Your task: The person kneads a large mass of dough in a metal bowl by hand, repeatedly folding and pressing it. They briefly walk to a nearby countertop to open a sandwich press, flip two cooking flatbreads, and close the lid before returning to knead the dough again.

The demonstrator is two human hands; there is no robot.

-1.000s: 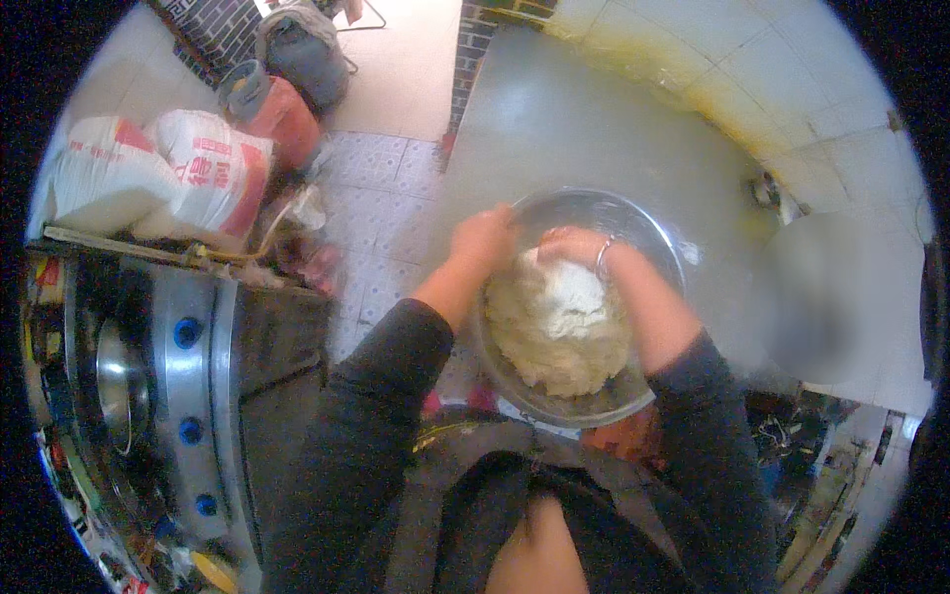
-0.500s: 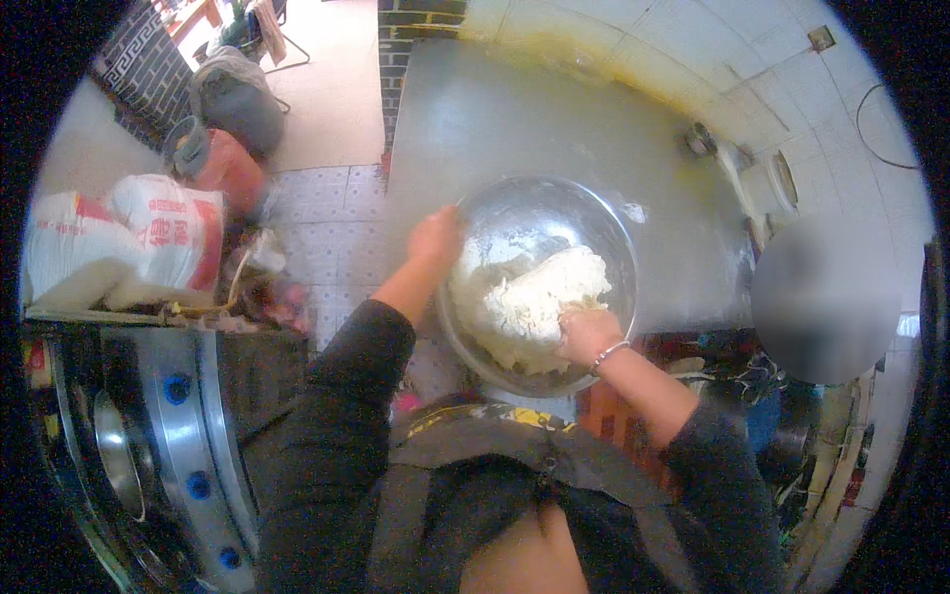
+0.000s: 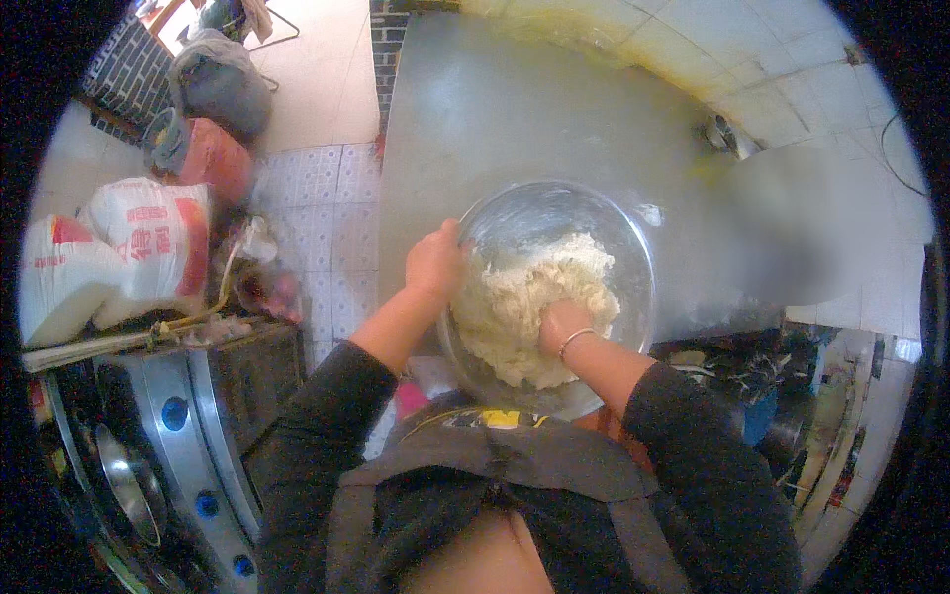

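A large round metal bowl (image 3: 633, 218) rests on the grey worktop near its front edge, its inside smeared with flour. Rough, shaggy pale dough (image 3: 515, 322) fills much of it, drier and whiter toward the far side. My left hand (image 3: 435, 262) is closed on the bowl's left rim, its fingertips out of sight. Sunk into the middle of the dough is my right hand (image 3: 566, 327), curled and with its fingers buried. A bracelet (image 3: 576, 340) circles the right wrist.
The metal worktop (image 3: 475, 109) stretches back to a tiled wall. White printed sacks (image 3: 148, 243) stand at the left beside a red bucket (image 3: 216, 158). A stove (image 3: 188, 465) with blue knobs is at the lower left. Dark clutter (image 3: 742, 371) lies under the worktop's right end.
My right hand has moved left from the dough's near right edge into its middle. The raised white lump has flattened and spread. My left hand keeps its hold on the rim.
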